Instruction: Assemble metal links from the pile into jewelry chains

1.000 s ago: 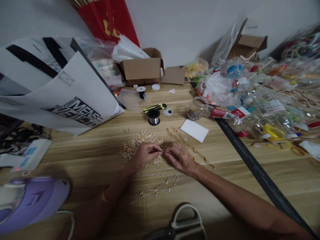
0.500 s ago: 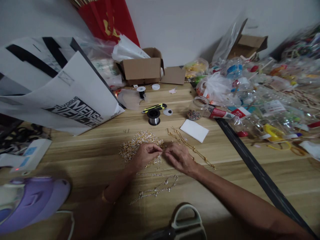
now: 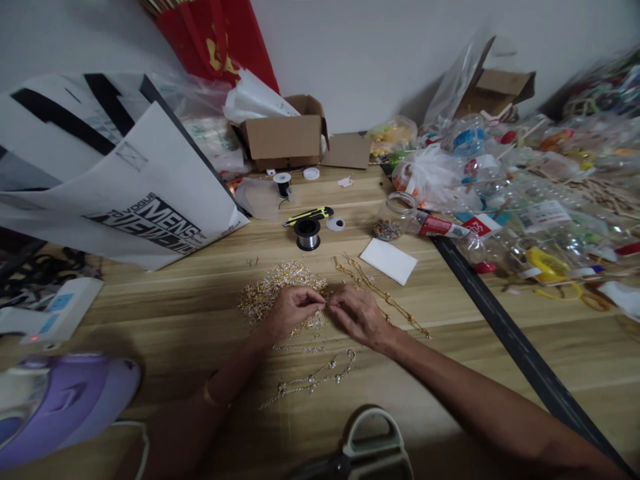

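Note:
My left hand (image 3: 290,310) and my right hand (image 3: 357,313) meet fingertip to fingertip over the wooden table (image 3: 175,313), both pinched on a tiny gold piece too small to name. Just behind the left hand lies a pile of small gold and silver jewellery parts (image 3: 267,287). Gold chains (image 3: 380,290) stretch away to the right of my right hand. A silver beaded chain (image 3: 315,377) lies on the table below my hands, near my forearms.
A wire spool (image 3: 307,233), a yellow-black cutter (image 3: 309,215), a bead jar (image 3: 393,217) and a white card (image 3: 389,261) sit beyond. A white printed bag (image 3: 145,200) lies left, cardboard boxes (image 3: 285,137) at the back, plastic clutter (image 3: 540,193) right. A purple device (image 3: 60,400) is at lower left.

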{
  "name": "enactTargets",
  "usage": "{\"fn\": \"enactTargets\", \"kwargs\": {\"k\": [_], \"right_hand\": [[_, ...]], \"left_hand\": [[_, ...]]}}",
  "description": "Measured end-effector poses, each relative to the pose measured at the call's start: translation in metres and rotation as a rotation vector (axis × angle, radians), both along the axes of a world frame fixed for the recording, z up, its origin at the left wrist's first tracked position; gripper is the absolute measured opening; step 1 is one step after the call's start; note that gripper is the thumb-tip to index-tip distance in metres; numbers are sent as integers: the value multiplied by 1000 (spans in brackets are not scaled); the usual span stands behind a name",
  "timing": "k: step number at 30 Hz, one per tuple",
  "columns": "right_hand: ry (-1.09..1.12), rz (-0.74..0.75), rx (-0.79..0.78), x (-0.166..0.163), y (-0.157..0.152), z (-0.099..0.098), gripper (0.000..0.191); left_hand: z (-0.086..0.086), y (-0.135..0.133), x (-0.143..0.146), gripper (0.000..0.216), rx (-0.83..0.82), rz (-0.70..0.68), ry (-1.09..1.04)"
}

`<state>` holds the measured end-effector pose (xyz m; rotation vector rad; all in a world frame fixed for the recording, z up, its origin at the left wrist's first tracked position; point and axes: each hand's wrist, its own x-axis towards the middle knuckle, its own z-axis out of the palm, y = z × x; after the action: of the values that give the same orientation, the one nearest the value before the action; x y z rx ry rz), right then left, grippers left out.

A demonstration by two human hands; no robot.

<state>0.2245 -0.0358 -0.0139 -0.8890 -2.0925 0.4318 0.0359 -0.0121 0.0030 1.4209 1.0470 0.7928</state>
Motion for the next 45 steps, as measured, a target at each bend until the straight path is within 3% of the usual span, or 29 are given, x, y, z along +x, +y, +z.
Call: {"fn": "enactTargets", "kwargs": {"k": [45], "right_hand": [[22,34,0,0,1,3,10]], "left_hand": [[-5,-3,2,11,-6,8,-11]]}}
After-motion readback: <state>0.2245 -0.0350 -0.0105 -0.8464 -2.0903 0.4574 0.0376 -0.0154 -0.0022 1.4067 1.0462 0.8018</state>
